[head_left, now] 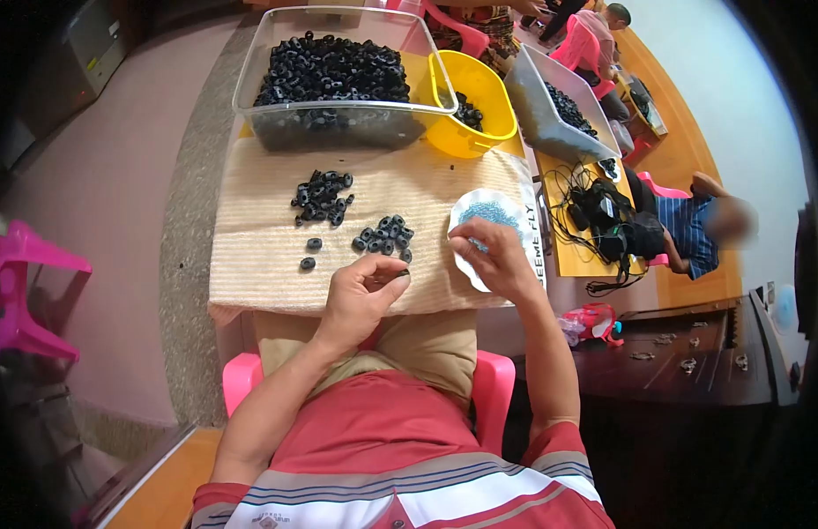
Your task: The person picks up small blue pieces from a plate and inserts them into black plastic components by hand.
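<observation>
Two hands are held over a cloth-covered surface (250, 273). By the L hand (360, 295), near the front edge, a small dark piece (404, 273) is pinched btwn thumb & index finger. The R hand (499, 256) is held over a white wavy-rimmed plate (484, 196), where tiny blue beads (490, 212) are spread; its fingers are curled inward, but whether they're closed on a bead can't be told.

Just beyond the L hand, black oval pcs (384, 234) are clustered; farther back & left, a dark pile (321, 196) is heaped, w/ 2 loose pcs (308, 263) left nearer the front. At the rear, a lg clear bin (338, 132) is loaded w/ black pcs, & a yellow tub (475, 146), w/ some more inside, is placed just beside it. Farther R, a 2nd bin (546, 123) is similarly stocked. Black cables (594, 216) etc. are piled nearby, next to a seated person in a striped shirt (682, 234).
</observation>
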`<move>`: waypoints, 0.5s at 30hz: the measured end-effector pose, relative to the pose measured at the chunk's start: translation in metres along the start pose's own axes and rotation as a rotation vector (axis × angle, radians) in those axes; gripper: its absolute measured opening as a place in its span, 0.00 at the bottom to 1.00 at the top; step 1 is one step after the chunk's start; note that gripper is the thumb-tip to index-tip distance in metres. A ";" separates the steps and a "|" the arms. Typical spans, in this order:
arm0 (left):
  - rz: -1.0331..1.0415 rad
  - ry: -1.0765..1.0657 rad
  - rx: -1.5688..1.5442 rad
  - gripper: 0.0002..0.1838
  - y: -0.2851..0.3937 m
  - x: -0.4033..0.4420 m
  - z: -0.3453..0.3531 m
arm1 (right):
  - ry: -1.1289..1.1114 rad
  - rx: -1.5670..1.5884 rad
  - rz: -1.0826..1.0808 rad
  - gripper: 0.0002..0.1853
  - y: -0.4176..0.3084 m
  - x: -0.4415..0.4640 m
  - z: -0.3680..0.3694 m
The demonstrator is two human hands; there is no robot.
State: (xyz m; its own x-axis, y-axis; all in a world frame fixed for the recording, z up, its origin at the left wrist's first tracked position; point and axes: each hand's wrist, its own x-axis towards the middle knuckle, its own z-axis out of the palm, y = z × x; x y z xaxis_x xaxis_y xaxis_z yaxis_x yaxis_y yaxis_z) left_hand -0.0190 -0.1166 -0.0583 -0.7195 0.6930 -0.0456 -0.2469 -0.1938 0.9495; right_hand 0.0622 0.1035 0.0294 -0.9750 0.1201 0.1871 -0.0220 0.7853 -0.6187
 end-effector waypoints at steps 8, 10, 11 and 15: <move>0.104 -0.015 0.115 0.08 0.002 -0.001 0.004 | -0.205 0.297 0.157 0.12 -0.036 -0.002 0.025; 0.109 -0.014 0.122 0.08 0.003 -0.002 0.004 | -0.191 0.338 0.172 0.12 -0.035 -0.001 0.028; 0.107 -0.013 0.127 0.08 0.006 -0.002 0.004 | -0.184 0.359 0.178 0.12 -0.033 0.000 0.030; 0.143 0.037 0.144 0.08 0.008 -0.001 0.002 | -0.141 0.399 0.206 0.11 -0.029 0.001 0.037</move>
State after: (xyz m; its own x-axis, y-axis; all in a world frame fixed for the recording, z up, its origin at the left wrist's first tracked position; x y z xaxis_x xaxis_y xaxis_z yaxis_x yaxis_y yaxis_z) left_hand -0.0188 -0.1178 -0.0502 -0.7648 0.6387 0.0843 -0.0470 -0.1858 0.9815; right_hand 0.0534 0.0583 0.0190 -0.9879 0.1437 -0.0591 0.1191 0.4556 -0.8822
